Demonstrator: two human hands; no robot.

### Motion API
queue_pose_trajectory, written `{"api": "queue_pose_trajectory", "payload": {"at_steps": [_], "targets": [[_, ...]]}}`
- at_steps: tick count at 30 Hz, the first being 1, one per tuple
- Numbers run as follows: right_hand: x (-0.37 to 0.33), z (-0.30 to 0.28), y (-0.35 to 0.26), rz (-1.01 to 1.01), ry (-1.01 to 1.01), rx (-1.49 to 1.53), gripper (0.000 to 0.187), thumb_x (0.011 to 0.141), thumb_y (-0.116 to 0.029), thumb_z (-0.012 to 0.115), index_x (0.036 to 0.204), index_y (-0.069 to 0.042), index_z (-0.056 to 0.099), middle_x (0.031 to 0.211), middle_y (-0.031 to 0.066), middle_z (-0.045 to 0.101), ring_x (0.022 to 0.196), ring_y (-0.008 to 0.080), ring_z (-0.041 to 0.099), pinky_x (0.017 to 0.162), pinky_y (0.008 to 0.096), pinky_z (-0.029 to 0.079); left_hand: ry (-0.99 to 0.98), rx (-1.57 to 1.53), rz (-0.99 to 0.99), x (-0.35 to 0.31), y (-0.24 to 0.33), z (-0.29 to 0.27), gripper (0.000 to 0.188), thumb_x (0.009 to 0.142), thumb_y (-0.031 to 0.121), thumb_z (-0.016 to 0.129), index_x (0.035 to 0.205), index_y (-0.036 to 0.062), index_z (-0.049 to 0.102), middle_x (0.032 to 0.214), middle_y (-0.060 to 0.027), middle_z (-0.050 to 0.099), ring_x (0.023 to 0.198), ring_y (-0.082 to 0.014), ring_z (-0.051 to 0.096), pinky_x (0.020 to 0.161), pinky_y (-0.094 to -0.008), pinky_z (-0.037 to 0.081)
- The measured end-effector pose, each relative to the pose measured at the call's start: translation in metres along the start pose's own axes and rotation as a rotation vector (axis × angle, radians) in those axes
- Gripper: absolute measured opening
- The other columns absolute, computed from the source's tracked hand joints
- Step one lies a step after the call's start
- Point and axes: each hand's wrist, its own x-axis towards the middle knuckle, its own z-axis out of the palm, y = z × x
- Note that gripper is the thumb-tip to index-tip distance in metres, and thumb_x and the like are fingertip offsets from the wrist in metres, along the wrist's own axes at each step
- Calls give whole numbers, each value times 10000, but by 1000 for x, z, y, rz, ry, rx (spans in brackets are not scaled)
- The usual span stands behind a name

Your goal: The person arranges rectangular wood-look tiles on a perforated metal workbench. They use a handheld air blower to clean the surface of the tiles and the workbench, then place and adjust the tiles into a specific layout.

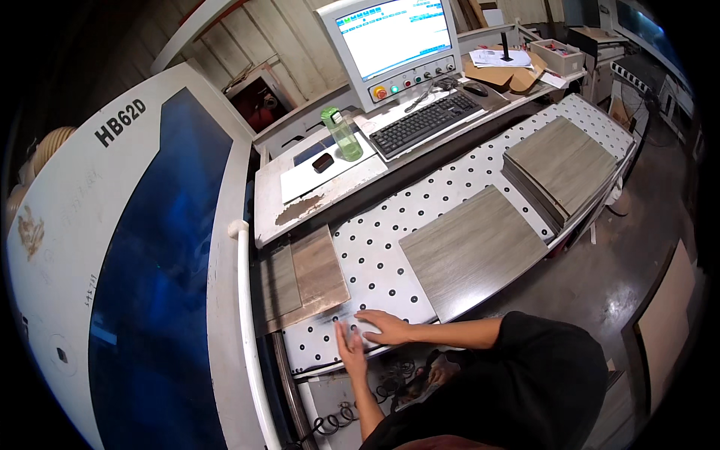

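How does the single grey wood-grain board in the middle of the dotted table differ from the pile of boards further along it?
The single board lies alone and flat on the dotted white table; the stack of boards is several layers deep. The single board lies nearer the person's hands, left hand and right hand, which rest flat on the table; the stack sits toward the far end, beyond it. Both show the same grey wood-grain face and a similar rectangular shape.

The person wears a black short-sleeved top, forearms and hands bare.
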Motion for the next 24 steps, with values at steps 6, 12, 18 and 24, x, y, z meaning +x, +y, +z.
{"api": "queue_pose_trajectory", "payload": {"at_steps": [6,12,18,24], "targets": [[-31,-76,-56,-53,-338,-39,318,888,-250,661,1132,-45,668,1136,158,685,1044,350,647,879,438,505,-404,7,10,-24,98,51,885,919,418,746,1563,-1,306,1474,-200,521,1222,-252,610,1008,-324,489],[-46,-110,-81,-93,-459,93,341,945,-358,635,1044,-41,711,895,156,712,846,320,675,771,419,510,-762,189,60,-21,167,71,874,876,433,776,1530,4,388,1532,-204,465,1391,-315,481,1143,-398,377],[-65,-121,-68,-374,-456,326,252,919,-221,641,913,29,670,815,136,685,758,232,626,702,399,488,-1104,446,410,-19,217,97,810,848,414,779,1520,101,452,1558,-203,424,1362,-398,505,1137,-420,387],[-57,-178,-129,-199,-779,134,217,751,-158,669,737,32,565,614,122,600,556,234,534,543,418,386,-1194,798,379,-51,253,118,704,877,395,744,1516,360,449,1665,-106,234,1281,-418,552,1153,-534,348]]}}
